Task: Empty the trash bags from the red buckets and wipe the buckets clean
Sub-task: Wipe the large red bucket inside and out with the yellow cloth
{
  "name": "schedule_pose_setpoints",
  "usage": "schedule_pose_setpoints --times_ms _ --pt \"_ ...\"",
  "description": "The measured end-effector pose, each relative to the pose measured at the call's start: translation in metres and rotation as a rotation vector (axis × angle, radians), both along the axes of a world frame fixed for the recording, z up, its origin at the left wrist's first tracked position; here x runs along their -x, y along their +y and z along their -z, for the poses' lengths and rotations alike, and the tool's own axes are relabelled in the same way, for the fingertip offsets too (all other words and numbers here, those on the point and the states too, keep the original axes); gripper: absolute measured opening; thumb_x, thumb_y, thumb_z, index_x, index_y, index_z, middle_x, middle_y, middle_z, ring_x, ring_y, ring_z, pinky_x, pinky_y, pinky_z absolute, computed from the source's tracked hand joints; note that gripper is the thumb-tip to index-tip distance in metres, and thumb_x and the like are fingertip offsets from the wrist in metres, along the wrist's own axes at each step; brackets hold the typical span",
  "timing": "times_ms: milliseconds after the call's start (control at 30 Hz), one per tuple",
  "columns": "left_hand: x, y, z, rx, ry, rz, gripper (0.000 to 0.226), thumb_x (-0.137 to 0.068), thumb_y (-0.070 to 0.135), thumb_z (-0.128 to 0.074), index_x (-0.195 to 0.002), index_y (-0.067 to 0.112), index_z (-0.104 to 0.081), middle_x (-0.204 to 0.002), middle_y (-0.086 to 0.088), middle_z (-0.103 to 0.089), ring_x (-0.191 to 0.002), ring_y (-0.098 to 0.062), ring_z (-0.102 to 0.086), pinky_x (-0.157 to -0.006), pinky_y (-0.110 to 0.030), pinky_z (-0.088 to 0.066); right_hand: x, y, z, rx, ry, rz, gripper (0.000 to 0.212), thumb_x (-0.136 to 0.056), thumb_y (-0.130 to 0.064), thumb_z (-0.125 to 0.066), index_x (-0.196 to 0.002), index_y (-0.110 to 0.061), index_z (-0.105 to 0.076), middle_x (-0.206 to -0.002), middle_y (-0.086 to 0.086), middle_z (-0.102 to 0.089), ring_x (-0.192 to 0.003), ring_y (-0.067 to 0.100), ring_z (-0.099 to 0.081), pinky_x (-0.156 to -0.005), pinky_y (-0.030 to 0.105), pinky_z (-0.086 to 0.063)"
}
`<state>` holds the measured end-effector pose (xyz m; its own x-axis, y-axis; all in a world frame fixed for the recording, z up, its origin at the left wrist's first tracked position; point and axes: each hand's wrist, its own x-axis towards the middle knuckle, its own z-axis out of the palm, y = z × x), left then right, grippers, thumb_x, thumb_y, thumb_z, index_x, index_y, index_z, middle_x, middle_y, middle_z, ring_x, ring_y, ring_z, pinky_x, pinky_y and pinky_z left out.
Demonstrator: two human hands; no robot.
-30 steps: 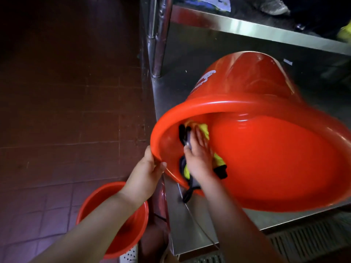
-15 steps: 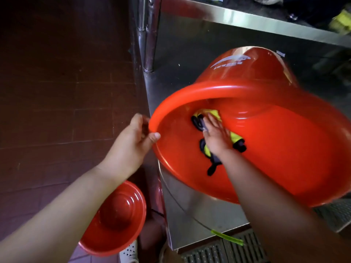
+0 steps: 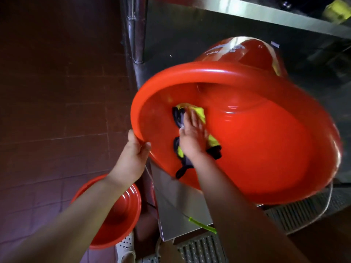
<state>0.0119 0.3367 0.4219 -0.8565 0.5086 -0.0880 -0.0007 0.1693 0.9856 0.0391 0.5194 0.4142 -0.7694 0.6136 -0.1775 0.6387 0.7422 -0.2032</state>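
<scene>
Risk: left hand [image 3: 133, 158] pinches only the rim of the tilted red bucket [image 3: 256, 141] while right hand [image 3: 193, 137], fingers spread, presses the cloth [image 3: 199, 114] inside; a hard wipe could twist it free off the desk [image 3: 176, 209] edge.

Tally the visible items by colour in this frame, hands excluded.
Red: 2, the large tilted red plastic bucket and the smaller red plastic bucket on the floor
Yellow-and-black: 1, the wiping cloth
Silver: 1, the stainless steel shelf
Total: 4

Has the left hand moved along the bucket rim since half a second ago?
Yes. The left hand now grips the bucket rim lower, on its near left edge, closer to the second bucket on the floor.
</scene>
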Motion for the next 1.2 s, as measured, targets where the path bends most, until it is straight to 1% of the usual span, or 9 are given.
schedule_pose_setpoints --times_ms 167,233,333,567,667,867,1067,1133,1200 --pt "0.001 0.002 -0.009 0.040 0.087 -0.036 0.019 -0.095 0.002 -0.044 -0.102 0.015 -0.032 -0.081 0.006 -0.049 -0.068 0.009 -0.050 -0.060 -0.003 -0.037 -0.046 -0.074 0.003 0.152 0.193 -0.197 0.066 -0.091 -0.024 -0.044 -0.150 -0.031 -0.014 -0.159 -0.006 0.002 -0.146 0.021 -0.005 -0.113 0.043 -0.010" --pt "0.004 0.000 -0.013 0.065 0.117 -0.018 0.016 -0.095 0.004 -0.043 -0.100 0.013 -0.030 -0.075 0.002 -0.049 -0.062 0.011 -0.050 -0.056 -0.007 -0.036 -0.057 -0.072 0.001 0.154 0.221 -0.282 0.068 -0.091 -0.022 -0.041 -0.150 -0.031 -0.009 -0.159 -0.006 0.002 -0.147 0.021 -0.005 -0.114 0.045 -0.011" --pt "0.010 -0.001 -0.020 0.075 0.154 0.015 0.016 -0.096 0.008 -0.044 -0.099 0.015 -0.030 -0.076 0.004 -0.048 -0.062 0.010 -0.049 -0.058 -0.007 -0.037 -0.054 -0.046 -0.001 0.116 0.245 -0.325 0.059 -0.096 -0.021 -0.041 -0.150 -0.026 -0.018 -0.159 -0.005 -0.006 -0.146 0.019 -0.011 -0.113 0.041 -0.020" --pt "0.009 -0.002 -0.037 0.106 0.304 0.064 0.022 -0.098 0.024 -0.039 -0.086 0.033 -0.022 -0.073 0.010 -0.041 -0.059 0.007 -0.046 -0.052 -0.011 -0.035 -0.025 0.042 0.006 -0.021 0.009 -0.121 0.052 -0.098 -0.026 -0.041 -0.148 -0.030 -0.026 -0.158 -0.013 -0.007 -0.143 0.013 -0.015 -0.111 0.037 -0.016" --pt "0.006 0.002 -0.053 0.153 0.369 0.041 0.017 -0.096 0.037 -0.038 -0.090 0.037 -0.022 -0.075 0.010 -0.046 -0.066 -0.005 -0.052 -0.056 -0.031 -0.040 -0.019 0.080 -0.005 -0.056 -0.119 -0.052 0.053 -0.097 -0.024 -0.041 -0.147 -0.034 -0.025 -0.158 -0.016 -0.010 -0.143 0.013 -0.015 -0.112 0.039 -0.018" --pt "0.011 -0.014 -0.101 0.180 0.420 -0.064 0.019 -0.096 0.041 -0.037 -0.090 0.025 -0.028 -0.062 0.002 -0.045 -0.050 -0.019 -0.049 -0.048 -0.033 -0.036 -0.028 0.077 -0.045 -0.304 -0.278 -0.216 0.063 -0.088 -0.013 -0.046 -0.139 -0.047 -0.034 -0.150 -0.015 -0.030 -0.132 0.019 -0.032 -0.101 0.043 -0.030" --pt "-0.008 -0.044 -0.147 0.296 0.548 -0.103 0.020 -0.095 0.034 -0.043 -0.088 0.020 -0.031 -0.062 0.000 -0.047 -0.048 -0.019 -0.046 -0.043 -0.030 -0.027 -0.052 0.051 -0.099 -0.492 -0.114 -0.199 0.066 -0.088 -0.015 -0.045 -0.142 -0.049 -0.027 -0.153 -0.011 -0.028 -0.132 0.017 -0.031 -0.092 0.037 -0.027" --pt "-0.010 -0.048 -0.157 0.316 0.511 -0.119 0.022 -0.093 0.032 -0.048 -0.088 0.017 -0.033 -0.061 -0.002 -0.049 -0.050 -0.024 -0.049 -0.047 -0.032 -0.031 -0.053 0.049 -0.120 -0.534 -0.073 -0.207 0.065 -0.088 -0.014 -0.047 -0.143 -0.045 -0.029 -0.153 -0.008 -0.029 -0.134 0.018 -0.031 -0.094 0.037 -0.026" --pt "-0.010 -0.051 -0.163 0.292 0.356 -0.122 0.021 -0.088 0.030 -0.059 -0.090 0.018 -0.041 -0.066 -0.003 -0.058 -0.057 -0.023 -0.058 -0.053 -0.035 -0.044 -0.050 0.050 -0.139 -0.566 0.010 -0.224 0.064 -0.085 -0.011 -0.053 -0.141 -0.038 -0.038 -0.150 -0.003 -0.036 -0.132 0.022 -0.036 -0.093 0.037 -0.028"
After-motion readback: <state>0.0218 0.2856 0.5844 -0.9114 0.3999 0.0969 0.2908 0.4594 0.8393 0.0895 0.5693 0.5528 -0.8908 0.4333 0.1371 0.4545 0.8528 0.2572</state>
